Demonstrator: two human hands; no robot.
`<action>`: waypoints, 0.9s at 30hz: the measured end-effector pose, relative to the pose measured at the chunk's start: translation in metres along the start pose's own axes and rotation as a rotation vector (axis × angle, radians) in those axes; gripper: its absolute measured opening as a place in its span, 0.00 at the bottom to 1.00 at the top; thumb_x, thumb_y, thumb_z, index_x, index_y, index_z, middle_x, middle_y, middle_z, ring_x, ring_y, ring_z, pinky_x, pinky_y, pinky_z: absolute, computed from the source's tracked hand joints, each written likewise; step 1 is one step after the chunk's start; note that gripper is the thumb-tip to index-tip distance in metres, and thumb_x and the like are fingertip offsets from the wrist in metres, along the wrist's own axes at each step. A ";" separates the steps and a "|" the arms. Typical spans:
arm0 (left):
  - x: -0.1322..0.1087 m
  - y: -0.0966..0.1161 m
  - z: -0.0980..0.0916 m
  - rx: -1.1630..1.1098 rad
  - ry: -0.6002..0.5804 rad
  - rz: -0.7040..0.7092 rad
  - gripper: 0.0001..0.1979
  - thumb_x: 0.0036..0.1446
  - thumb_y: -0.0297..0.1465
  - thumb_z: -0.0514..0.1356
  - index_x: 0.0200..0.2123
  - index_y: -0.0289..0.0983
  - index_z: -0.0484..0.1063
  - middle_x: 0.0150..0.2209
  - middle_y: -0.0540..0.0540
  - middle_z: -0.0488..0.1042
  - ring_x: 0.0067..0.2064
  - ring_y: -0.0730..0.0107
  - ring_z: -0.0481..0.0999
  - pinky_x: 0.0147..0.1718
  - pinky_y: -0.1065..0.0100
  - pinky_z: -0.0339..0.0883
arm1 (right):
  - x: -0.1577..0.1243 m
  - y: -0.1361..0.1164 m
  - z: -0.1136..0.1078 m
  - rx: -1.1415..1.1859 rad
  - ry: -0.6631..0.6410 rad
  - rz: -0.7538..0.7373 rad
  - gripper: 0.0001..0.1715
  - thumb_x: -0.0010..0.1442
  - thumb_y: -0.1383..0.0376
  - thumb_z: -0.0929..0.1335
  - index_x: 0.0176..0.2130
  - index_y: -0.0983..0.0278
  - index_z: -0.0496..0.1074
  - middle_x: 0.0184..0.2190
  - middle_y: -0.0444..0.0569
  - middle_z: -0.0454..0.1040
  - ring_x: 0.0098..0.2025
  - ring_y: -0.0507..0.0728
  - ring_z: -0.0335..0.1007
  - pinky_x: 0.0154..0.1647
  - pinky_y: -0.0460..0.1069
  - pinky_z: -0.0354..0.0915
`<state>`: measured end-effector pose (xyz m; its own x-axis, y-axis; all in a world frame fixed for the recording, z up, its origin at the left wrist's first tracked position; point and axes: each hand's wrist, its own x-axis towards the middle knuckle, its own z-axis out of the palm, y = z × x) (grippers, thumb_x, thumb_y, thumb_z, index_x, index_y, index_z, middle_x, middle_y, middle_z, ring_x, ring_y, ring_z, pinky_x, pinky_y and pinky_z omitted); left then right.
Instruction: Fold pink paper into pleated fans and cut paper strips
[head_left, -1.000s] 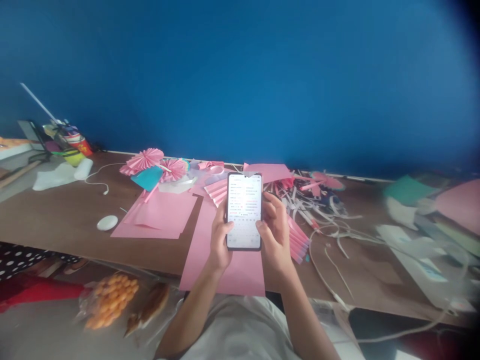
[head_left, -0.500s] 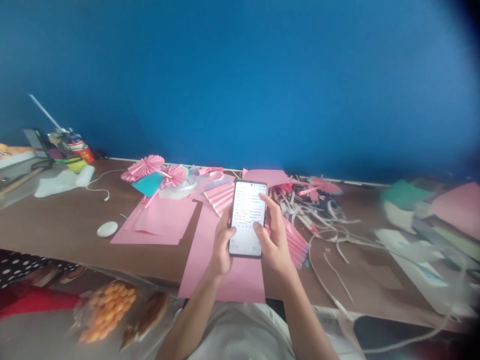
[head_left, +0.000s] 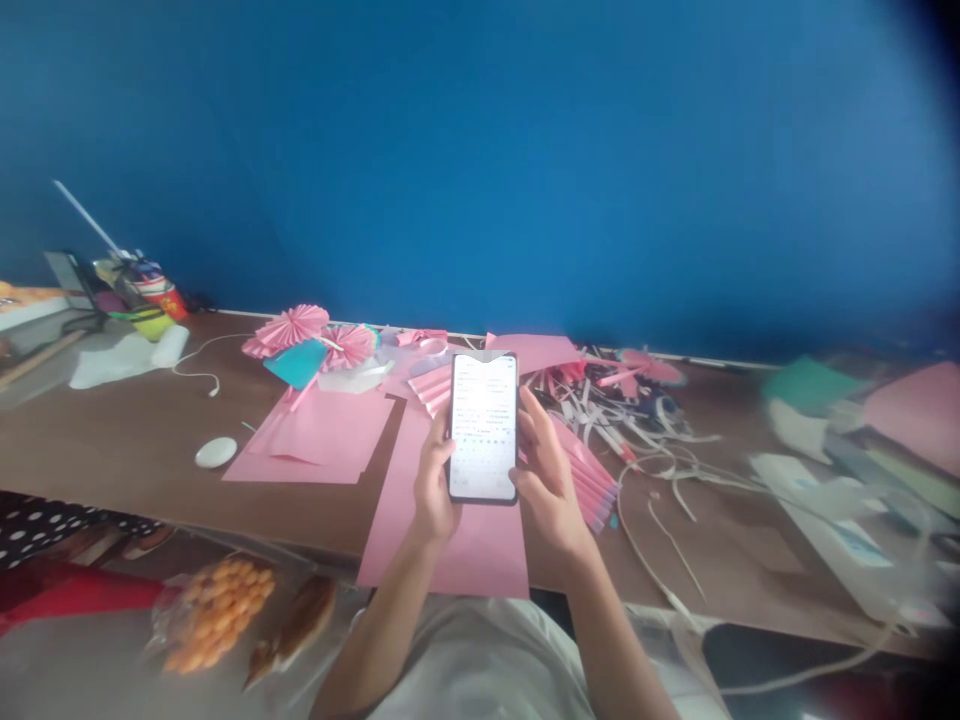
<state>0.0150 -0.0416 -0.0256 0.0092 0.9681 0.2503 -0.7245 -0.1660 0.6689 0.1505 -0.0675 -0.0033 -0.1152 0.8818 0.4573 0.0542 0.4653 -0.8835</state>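
A smartphone with a lit white screen is held upright above the desk. My left hand grips its left edge, the thumb by the screen's side. At the right edge is my right hand, its thumb against the phone's lower right side and its fingers raised along that edge. The screen text is too small to read. Beneath the phone lies a long pink paper sheet. Pleated pink paper shows beyond my right hand, and another pleated piece lies partly behind the phone.
Pink paper fans and a teal paper piece lie at the back left, above pink sheets. White strips and cables tangle on the right. A white round case sits left. A blue wall stands behind.
The phone has shifted slightly left and up with my left hand. My right thumb has moved from over the screen down to its lower right edge.
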 end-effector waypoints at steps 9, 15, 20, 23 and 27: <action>0.000 0.000 0.000 -0.038 -0.007 -0.008 0.26 0.64 0.34 0.52 0.64 0.42 0.68 0.61 0.44 0.72 0.64 0.51 0.68 0.57 0.58 0.67 | 0.001 -0.006 0.002 -0.073 -0.020 0.004 0.45 0.64 0.62 0.66 0.73 0.52 0.45 0.73 0.52 0.49 0.73 0.66 0.50 0.69 0.66 0.57; 0.000 0.000 0.001 -0.024 0.005 -0.011 0.26 0.63 0.33 0.52 0.64 0.42 0.68 0.61 0.44 0.72 0.63 0.51 0.69 0.57 0.58 0.67 | 0.001 -0.009 0.002 -0.074 -0.010 0.007 0.44 0.64 0.63 0.66 0.72 0.53 0.47 0.72 0.54 0.53 0.72 0.65 0.53 0.68 0.64 0.59; -0.001 0.000 0.000 -0.024 -0.008 -0.014 0.26 0.63 0.34 0.52 0.64 0.41 0.67 0.62 0.44 0.72 0.64 0.51 0.69 0.57 0.58 0.67 | 0.000 -0.010 0.003 -0.086 -0.019 0.012 0.44 0.64 0.62 0.67 0.72 0.53 0.46 0.72 0.54 0.51 0.72 0.66 0.52 0.68 0.65 0.59; -0.002 0.002 0.001 -0.015 -0.008 -0.009 0.26 0.63 0.34 0.52 0.64 0.41 0.67 0.62 0.43 0.72 0.63 0.50 0.69 0.56 0.57 0.68 | 0.000 -0.009 0.003 -0.071 -0.029 0.015 0.44 0.65 0.62 0.66 0.72 0.53 0.45 0.73 0.53 0.50 0.73 0.65 0.50 0.69 0.65 0.57; -0.002 0.005 0.005 -0.008 0.000 -0.011 0.26 0.63 0.35 0.52 0.63 0.40 0.68 0.61 0.43 0.73 0.63 0.49 0.69 0.56 0.57 0.68 | 0.001 -0.010 0.003 -0.099 -0.066 0.012 0.46 0.65 0.61 0.67 0.73 0.52 0.42 0.74 0.52 0.48 0.73 0.65 0.48 0.70 0.66 0.57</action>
<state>0.0145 -0.0449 -0.0191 0.0174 0.9699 0.2427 -0.7300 -0.1535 0.6660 0.1467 -0.0720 0.0056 -0.1786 0.8819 0.4362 0.1529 0.4629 -0.8731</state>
